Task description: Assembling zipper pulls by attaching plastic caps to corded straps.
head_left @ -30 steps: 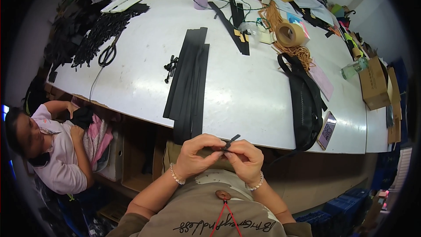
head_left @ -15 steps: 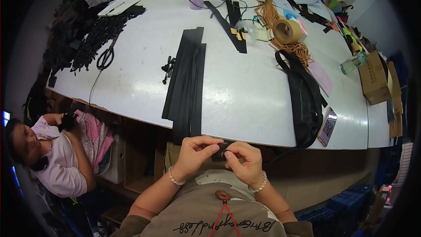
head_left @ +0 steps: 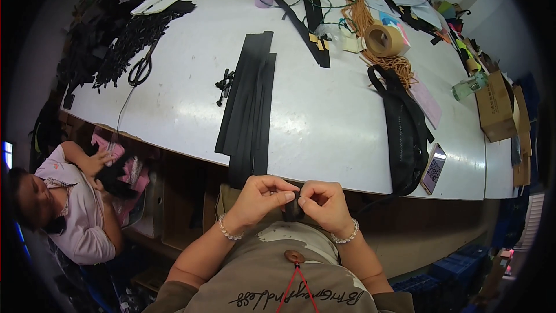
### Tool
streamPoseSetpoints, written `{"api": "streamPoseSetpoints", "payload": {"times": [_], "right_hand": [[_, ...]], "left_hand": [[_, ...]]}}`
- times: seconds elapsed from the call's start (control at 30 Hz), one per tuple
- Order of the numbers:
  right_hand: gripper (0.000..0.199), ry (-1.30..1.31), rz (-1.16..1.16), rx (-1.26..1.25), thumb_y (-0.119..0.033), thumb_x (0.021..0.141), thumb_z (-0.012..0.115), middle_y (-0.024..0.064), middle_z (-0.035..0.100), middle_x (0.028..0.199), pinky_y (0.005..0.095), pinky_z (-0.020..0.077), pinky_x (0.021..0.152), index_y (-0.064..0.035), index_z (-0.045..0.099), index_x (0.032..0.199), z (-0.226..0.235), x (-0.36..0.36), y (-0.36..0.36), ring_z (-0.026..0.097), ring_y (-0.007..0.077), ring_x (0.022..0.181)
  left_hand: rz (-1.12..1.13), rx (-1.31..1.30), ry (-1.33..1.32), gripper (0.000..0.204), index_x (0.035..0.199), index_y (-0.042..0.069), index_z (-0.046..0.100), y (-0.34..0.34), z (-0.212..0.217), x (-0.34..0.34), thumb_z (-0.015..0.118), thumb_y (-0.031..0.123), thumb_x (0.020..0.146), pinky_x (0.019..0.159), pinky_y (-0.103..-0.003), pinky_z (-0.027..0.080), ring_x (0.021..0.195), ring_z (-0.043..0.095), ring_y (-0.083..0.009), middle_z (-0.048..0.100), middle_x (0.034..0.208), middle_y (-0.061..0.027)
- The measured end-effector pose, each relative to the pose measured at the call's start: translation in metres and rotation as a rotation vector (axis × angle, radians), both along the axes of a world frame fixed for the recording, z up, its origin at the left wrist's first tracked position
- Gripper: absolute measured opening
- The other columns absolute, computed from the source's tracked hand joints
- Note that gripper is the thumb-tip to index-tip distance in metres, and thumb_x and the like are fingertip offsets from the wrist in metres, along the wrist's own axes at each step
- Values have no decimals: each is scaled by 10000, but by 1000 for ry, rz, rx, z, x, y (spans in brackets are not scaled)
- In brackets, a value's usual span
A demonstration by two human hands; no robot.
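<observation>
— Black, small and narrow, that strip piece [head_left: 293, 206]: pinched between both hands just below the near edge of the white round-edged table [head_left: 324, 122], close against the chest.

— Grip?

— Left hand [head_left: 262, 196] closed, thumb and forefinger pressed onto the piece from the left; right hand [head_left: 325, 203] curled, fingertips pressed onto it from the right. Knuckles nearly touching, piece mostly hidden between them.

— Edges nearby?

— Table rim right above the hands. Stack of long flat black strips [head_left: 250, 104] overhanging that rim, lower ends just above the left hand. Black fabric waist bag [head_left: 402, 127] lying to the right, reaching the same rim, with a dark phone [head_left: 434, 168] just beside it.

— Room to move?

— Bare white tabletop between stack and bag. Farther off: black-handled scissors [head_left: 141, 69] far left, brown tape roll [head_left: 383, 39] beyond the bag. Another person [head_left: 69, 208] seated low at left, well apart from the hands.
</observation>
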State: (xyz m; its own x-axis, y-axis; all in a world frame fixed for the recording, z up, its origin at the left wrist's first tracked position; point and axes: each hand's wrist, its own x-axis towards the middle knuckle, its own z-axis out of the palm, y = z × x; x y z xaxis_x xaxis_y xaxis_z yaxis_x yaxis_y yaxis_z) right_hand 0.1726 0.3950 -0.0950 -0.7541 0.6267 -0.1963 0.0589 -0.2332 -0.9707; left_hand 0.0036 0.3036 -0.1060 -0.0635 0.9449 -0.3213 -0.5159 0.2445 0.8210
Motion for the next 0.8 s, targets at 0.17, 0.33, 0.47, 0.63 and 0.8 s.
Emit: {"api": "streamPoseSetpoints", "payload": {"times": [0.17, 0.33, 0.47, 0.63, 0.8], "right_hand": [[126, -2, 11, -25, -3, 814, 620, -74, 512, 623, 168, 318, 481, -17, 578, 696, 1, -2, 1, 410, -16, 562], [123, -12, 43, -30, -1, 797, 628, -84, 481, 605, 176, 294, 471, -21, 572, 690, 1, -2, 1, 376, -15, 546], [119, -63, 119, -37, 1, 782, 628, -85, 466, 609, 187, 275, 468, -25, 563, 686, 6, 1, 5, 352, -16, 543], [116, -127, 168, -15, -13, 792, 629, -74, 486, 640, 190, 288, 472, -19, 569, 693, 4, 3, 5, 366, -11, 555], [97, -42, 77, -2, -52, 857, 635, -42, 520, 683, 190, 350, 524, -4, 606, 778, 7, 3, -2, 428, 19, 596]], "left_hand": [[-47, -17, 5, 118, 959, -39, 658, 1, 3, -3, 639, 9, 853, 720, -227, 532, 776, 646, -110, 680, 870, -86], [-88, -8, -6, 100, 938, -43, 655, 1, 6, -7, 638, 10, 855, 669, -219, 538, 722, 645, -100, 677, 829, -82], [-128, -23, 42, 89, 920, -39, 663, 1, 7, -9, 648, 9, 846, 643, -207, 534, 699, 638, -84, 673, 797, -69], [-160, -41, 104, 87, 902, -25, 677, 2, 13, -10, 656, 36, 842, 590, -195, 511, 652, 602, -54, 657, 761, -36], [-135, -42, 147, 85, 887, -21, 682, 3, 15, -12, 664, 48, 841, 584, -189, 506, 651, 601, -47, 657, 753, -31]]}}
